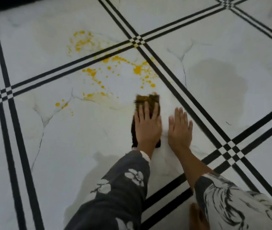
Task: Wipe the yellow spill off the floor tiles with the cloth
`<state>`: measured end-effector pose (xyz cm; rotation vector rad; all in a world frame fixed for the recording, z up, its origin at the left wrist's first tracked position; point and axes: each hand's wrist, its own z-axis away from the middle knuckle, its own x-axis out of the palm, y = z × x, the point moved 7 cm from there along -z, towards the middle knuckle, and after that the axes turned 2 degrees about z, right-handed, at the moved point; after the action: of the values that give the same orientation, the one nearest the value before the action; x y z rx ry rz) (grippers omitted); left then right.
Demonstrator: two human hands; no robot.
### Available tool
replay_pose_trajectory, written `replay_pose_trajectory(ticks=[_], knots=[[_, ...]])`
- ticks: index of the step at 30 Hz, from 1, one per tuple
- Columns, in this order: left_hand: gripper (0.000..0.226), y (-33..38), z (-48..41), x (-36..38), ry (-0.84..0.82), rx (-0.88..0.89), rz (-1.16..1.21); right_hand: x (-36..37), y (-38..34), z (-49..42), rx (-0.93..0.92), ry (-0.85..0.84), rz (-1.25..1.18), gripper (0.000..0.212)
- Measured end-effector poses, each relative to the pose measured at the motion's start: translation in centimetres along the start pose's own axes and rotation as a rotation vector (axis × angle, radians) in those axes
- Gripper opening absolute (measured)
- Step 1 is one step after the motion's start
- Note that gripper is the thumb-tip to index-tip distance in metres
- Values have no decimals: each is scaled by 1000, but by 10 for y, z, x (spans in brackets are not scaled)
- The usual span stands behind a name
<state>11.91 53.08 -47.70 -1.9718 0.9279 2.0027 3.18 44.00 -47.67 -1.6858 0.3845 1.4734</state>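
Cloth (147, 99) under left hand (147, 126) | right hand (179, 128) just beside | spill (137, 69) beyond

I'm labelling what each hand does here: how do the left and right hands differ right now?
The left hand presses flat on the brown cloth; the right hand rests flat on bare floor tile, touching no cloth. The left hand lies nearer the yellow spill than the right hand. Both hands have straight fingers pointing forward.
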Motion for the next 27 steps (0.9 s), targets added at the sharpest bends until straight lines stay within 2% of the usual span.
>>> replay_pose_trajectory(ticks=[2, 3, 4, 7, 9, 10, 12, 14, 16, 18, 22, 23, 27], knots=[[49, 23, 20, 10, -82, 314, -50, -6, 10, -10, 11, 12, 36, 51], [49, 17, 30, 10, -123, 408, -71, -10, 16, -16, 20, 9, 67, 52], [49, 1, 34, 7, -131, 431, -87, -11, 24, -21, 34, -1, 96, 53], [52, -44, 3, -5, -55, 227, -107, -15, 46, -27, 93, -35, 162, 54], [55, -42, -30, -2, -32, 65, -95, -14, 55, -25, 99, -58, 171, 53], [54, -26, -40, 3, -28, 45, -78, -12, 57, -23, 88, -63, 172, 53], [53, 21, -44, 12, -31, 160, -22, -12, 60, -23, 71, -53, 174, 52], [50, 59, -15, 24, -102, 379, -22, -12, 60, -23, 64, -37, 177, 59], [48, 60, 9, 28, -182, 520, -25, -12, 60, -22, 63, -25, 177, 68], [49, 46, -6, 25, -168, 514, -33, -11, 59, -22, 62, -19, 185, 70], [61, 14, -62, 18, -168, 225, -58, -10, 59, -22, 59, 2, 169, 68], [61, 15, -60, 17, -176, 206, -73, -10, 59, -22, 68, 13, 160, 68], [55, 13, -27, 15, -252, 471, -86, -7, 43, -21, 149, 51, 120, 54]])
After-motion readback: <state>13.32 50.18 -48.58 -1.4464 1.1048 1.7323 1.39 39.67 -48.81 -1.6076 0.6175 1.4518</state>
